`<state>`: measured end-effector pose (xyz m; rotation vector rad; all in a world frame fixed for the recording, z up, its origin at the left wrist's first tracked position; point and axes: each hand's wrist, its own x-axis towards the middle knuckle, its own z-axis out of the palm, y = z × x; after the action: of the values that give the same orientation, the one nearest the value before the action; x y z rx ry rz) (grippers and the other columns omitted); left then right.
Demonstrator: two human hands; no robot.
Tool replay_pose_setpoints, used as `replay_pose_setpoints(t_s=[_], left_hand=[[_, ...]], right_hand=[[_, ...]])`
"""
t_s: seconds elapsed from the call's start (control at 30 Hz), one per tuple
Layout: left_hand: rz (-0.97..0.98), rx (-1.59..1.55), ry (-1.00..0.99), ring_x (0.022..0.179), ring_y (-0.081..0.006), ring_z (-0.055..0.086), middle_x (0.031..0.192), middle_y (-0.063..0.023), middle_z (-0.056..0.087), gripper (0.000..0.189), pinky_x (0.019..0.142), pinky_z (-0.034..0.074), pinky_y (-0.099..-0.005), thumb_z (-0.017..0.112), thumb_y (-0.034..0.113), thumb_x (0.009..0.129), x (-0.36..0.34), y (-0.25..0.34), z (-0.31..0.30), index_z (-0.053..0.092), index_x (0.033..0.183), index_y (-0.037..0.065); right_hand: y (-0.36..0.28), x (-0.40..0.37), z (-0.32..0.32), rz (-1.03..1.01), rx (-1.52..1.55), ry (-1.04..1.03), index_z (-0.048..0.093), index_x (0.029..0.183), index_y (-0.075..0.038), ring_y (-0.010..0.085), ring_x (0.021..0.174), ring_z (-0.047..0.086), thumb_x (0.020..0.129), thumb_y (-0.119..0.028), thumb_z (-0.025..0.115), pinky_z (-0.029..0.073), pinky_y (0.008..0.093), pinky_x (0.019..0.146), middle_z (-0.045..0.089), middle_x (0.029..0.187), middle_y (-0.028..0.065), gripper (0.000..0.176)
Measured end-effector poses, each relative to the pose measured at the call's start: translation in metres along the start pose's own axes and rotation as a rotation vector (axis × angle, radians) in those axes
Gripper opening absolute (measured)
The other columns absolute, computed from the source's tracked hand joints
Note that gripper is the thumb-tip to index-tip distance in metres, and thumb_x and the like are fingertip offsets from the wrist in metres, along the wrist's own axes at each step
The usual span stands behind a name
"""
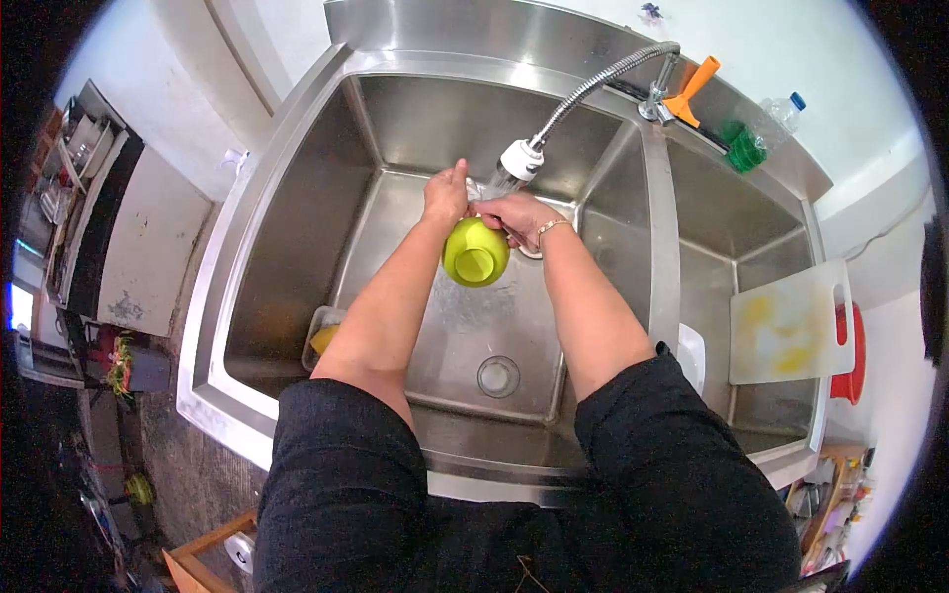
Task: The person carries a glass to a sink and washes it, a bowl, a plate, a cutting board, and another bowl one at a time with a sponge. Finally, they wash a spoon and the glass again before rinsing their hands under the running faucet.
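A lime-green bowl [475, 259] is tilted over the sink, its round base facing me. My right hand [521, 214] is closed at the bowl's upper rim, fingers bent across it toward the left. At the bowl's upper left edge is my left hand [447, 194], one digit pointing up; its other fingers are hidden, so I cannot tell whether it grips the rim. Just above both hands hangs the white tap head [520, 159], with water splashing near the fingers.
The steel sink basin [395, 287] has a drain [498, 377] near its front. A plastic container [322, 331] with something yellow sits at left. A white cutting board [791, 321] leans in the right basin. Behind stand an orange-handled tool [695, 87] and a green-bottomed bottle [748, 145].
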<state>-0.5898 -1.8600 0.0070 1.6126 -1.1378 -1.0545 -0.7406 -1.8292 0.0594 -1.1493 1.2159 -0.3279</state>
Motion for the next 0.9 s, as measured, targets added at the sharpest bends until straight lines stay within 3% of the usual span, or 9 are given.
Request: replay_pose_setpoints(t_s=[0.07,0.27,0.37,0.43,0.57,0.73,0.8,0.87,0.9], left_hand=[[-0.195,-0.319,-0.084,0.066,-0.0194,0.06,0.074,-0.0094,0.061,0.044,0.061,0.049,-0.0333,0.045,0.046,0.09,-0.028,0.028,-0.004,0.062,0.094,0.005],[-0.391,-0.294,-0.629,0.064,-0.0223,0.061,0.077,-0.0092,0.061,0.035,0.057,0.052,-0.0345,0.047,0.032,0.091,-0.006,-0.008,-0.003,0.056,0.09,-0.002],[-0.259,-0.289,-0.544,0.065,-0.0243,0.061,0.073,-0.0091,0.06,0.032,0.058,0.052,-0.0351,0.045,0.032,0.092,0.005,-0.003,-0.02,0.054,0.085,0.002],[-0.281,-0.658,-0.232,0.06,-0.0236,0.059,0.065,-0.0066,0.055,0.032,0.053,0.05,-0.0346,0.045,0.034,0.093,0.005,0.007,-0.025,0.051,0.081,0.005],[-0.272,-0.899,0.057,0.051,-0.018,0.05,0.058,-0.0014,0.042,0.033,0.044,0.041,-0.0311,0.047,0.041,0.091,-0.003,0.028,-0.037,0.046,0.078,0.011],[-0.305,-0.461,-0.046,0.047,-0.0133,0.037,0.061,-0.0005,0.039,0.047,0.044,0.041,-0.0309,0.059,0.055,0.079,0.012,0.01,-0.047,0.047,0.088,0.01],[-0.453,-0.3,-0.114,0.046,-0.0137,0.037,0.065,-0.0033,0.041,0.059,0.045,0.047,-0.0344,0.062,0.059,0.074,0.006,0.002,-0.041,0.049,0.1,0.007],[-0.547,-0.203,-0.132,0.065,-0.0232,0.052,0.09,-0.0141,0.05,0.076,0.061,0.054,-0.0445,0.065,0.061,0.07,-0.007,0.009,-0.031,0.044,0.12,0.008],[-0.613,-0.236,-0.178,0.071,-0.0272,0.055,0.097,-0.0173,0.051,0.08,0.064,0.053,-0.0464,0.066,0.062,0.069,-0.013,0.014,-0.026,0.043,0.122,0.008]], right_hand=[[0.002,0.001,0.0,-0.042,0.033,0.053,0.05,0.052,-0.011,0.015,0.047,0.042,0.078,-0.028,0.059,0.032,0.0303,0.045,0.046,0.053,0.0018,0.032],[0.018,0.011,0.005,-0.076,-0.028,0.046,0.055,0.064,-0.01,0.0146,0.051,0.045,0.082,-0.026,0.052,0.035,0.0313,0.046,0.048,0.058,0.0027,0.024],[0.013,0.009,0.013,-0.083,0.064,-0.002,0.055,0.066,-0.011,0.0136,0.06,0.044,0.082,-0.035,0.056,0.036,0.0309,0.052,0.047,0.066,0.0015,0.03],[0.013,0.011,0.009,-0.086,0.094,-0.054,0.055,0.067,-0.012,0.0132,0.067,0.044,0.082,-0.043,0.06,0.038,0.0315,0.057,0.047,0.072,0.0003,0.034],[0.005,0.003,0.011,-0.086,0.103,-0.06,0.056,0.071,-0.016,0.0074,0.052,0.04,0.08,-0.041,0.064,0.027,0.0225,0.042,0.046,0.063,-0.0054,0.028],[0.016,0.006,-0.005,-0.02,0.346,0.188,0.061,0.087,-0.014,0.0054,0.048,0.045,0.075,-0.037,0.071,0.022,0.0191,0.037,0.056,0.068,-0.0038,0.028],[0.017,0.009,-0.003,-0.127,0.297,0.311,0.062,0.089,-0.011,0.0093,0.053,0.053,0.073,-0.033,0.073,0.032,0.0203,0.04,0.061,0.073,-0.0012,0.029],[0.018,0.017,0.011,-0.292,0.289,0.449,0.063,0.088,-0.011,0.0111,0.058,0.057,0.073,-0.032,0.074,0.039,0.0231,0.045,0.062,0.075,-0.0006,0.028],[0.038,0.05,0.012,-0.387,0.186,0.433,0.064,0.089,-0.012,0.0193,0.071,0.062,0.069,-0.025,0.075,0.048,0.0338,0.059,0.065,0.081,0.0031,0.026]])
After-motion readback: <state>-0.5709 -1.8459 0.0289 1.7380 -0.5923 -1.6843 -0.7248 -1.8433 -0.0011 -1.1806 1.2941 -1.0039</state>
